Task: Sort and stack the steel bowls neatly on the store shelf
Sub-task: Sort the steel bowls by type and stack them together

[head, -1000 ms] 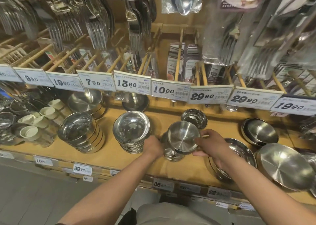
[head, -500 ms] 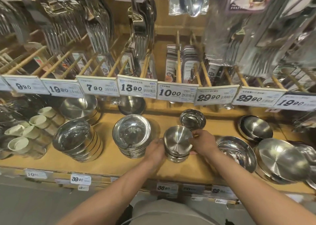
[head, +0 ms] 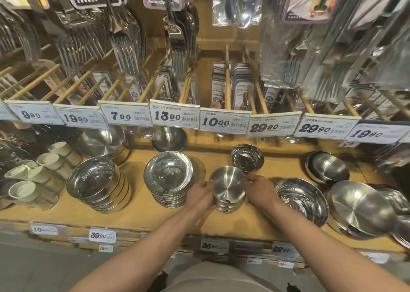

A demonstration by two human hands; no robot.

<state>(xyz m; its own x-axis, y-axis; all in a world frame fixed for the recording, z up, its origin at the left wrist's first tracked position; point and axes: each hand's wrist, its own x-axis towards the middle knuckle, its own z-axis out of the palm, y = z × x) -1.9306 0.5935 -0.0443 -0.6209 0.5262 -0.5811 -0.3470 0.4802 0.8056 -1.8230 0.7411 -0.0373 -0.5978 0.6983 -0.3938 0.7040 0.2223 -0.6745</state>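
A short stack of small steel bowls (head: 228,187) stands on the wooden shelf (head: 137,212), at its middle near the front. My left hand (head: 200,195) grips the stack's left side and my right hand (head: 260,191) grips its right side, fingers curled round the rims. Just behind it sits another small shiny bowl stack (head: 247,157). To the left stands a stack of wider bowls (head: 168,176), and further left a stack of deep bowls (head: 95,183).
Larger bowls (head: 301,201) and pans (head: 359,207) lie to the right, with a bowl pair (head: 326,167) behind them. White cups (head: 26,178) crowd the left end. Price tags (head: 224,121) and hanging packaged forks (head: 124,36) overhang the shelf.
The tilted bowl I held above the stack has come down and now sits nested on it. Both hands have closed in on the stack's sides.
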